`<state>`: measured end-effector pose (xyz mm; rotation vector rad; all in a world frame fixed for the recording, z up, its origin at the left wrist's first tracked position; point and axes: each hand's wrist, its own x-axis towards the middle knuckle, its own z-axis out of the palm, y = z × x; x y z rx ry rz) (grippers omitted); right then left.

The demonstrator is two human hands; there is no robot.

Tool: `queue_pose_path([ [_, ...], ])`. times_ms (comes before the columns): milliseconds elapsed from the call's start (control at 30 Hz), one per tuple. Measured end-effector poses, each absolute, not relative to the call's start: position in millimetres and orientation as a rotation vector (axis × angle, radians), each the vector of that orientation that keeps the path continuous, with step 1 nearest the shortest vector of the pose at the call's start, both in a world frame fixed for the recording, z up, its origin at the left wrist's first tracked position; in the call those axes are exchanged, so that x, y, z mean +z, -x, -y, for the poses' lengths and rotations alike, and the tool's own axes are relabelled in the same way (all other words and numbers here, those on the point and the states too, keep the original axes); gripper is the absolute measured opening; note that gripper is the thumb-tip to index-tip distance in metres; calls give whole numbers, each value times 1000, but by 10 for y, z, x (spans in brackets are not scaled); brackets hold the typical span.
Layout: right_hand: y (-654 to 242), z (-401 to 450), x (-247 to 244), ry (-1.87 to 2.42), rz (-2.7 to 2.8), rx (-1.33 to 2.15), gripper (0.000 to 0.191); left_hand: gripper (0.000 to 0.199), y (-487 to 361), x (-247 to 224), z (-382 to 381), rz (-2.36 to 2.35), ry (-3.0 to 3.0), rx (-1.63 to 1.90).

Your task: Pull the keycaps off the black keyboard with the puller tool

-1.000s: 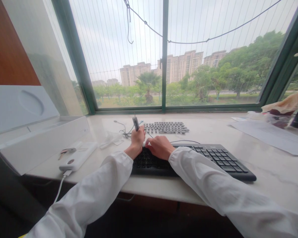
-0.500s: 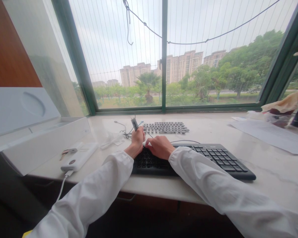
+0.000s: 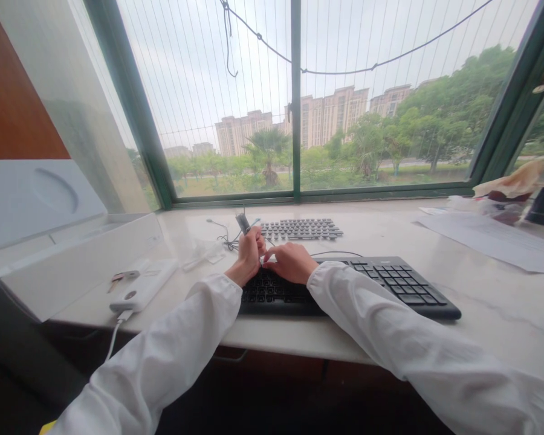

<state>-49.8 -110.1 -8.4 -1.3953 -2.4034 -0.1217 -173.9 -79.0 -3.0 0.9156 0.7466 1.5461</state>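
Note:
A black keyboard lies along the front of the desk. Its left part is stripped of keycaps, while the number pad at the right still has its keys. My left hand is closed around a slim dark tool with a brush-like upper end, over the keyboard's top left corner. Just beside it, my right hand rests on the keyboard with thumb and finger pinched near the tool's lower end; what they hold is hidden. Behind the keyboard, loose keycaps stand in rows.
Coiled cables and clear plastic wrapping lie left of the hands. A white power bank with a plugged-in cable sits near an open white box. Papers lie at the right, below the window.
The view has shifted slightly. Both hands stay at the keyboard's top left corner, and the tool in my left hand leans a little more to the left.

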Motion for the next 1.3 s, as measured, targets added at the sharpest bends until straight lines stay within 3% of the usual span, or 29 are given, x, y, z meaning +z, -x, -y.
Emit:
queue_pose_path([
  [333, 489, 1105, -86, 1421, 2296, 45, 25, 33, 1698, -27, 841, -773, -929, 1587],
  [633, 504, 1137, -75, 1505, 2256, 82, 36, 32, 1640, -25, 852, -866, -944, 1634],
  [1300, 500, 1129, -86, 1522, 2280, -25, 47, 29, 1663, 3, 810, -917, -967, 1569],
])
